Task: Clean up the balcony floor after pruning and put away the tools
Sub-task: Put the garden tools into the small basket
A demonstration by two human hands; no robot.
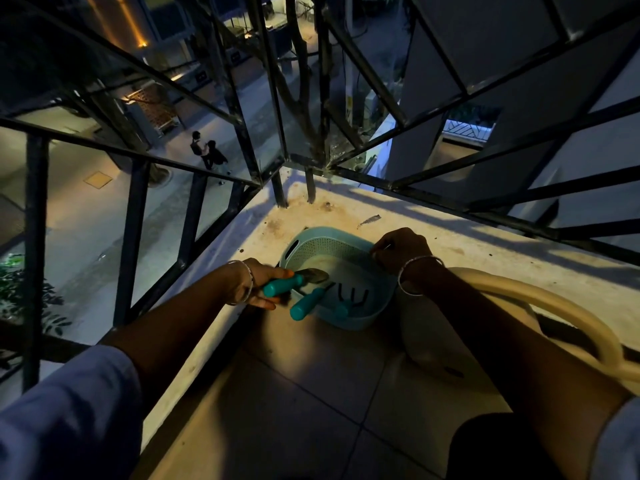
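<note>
Head view: gripping the trowel (294, 280) in the left hand (258, 285) right at the basket (346, 320)'s left rim, blade-first toward the right, and clutching the far rim with the right hand (401, 252).

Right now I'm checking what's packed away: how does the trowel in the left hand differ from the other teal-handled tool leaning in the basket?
The trowel is gripped by the left hand over the rim of the basket; the leaning tool rests on that rim, with no hand on it. The trowel shows a broad scoop blade; the leaning tool's end is thin and dark. Both have teal handles.
</note>
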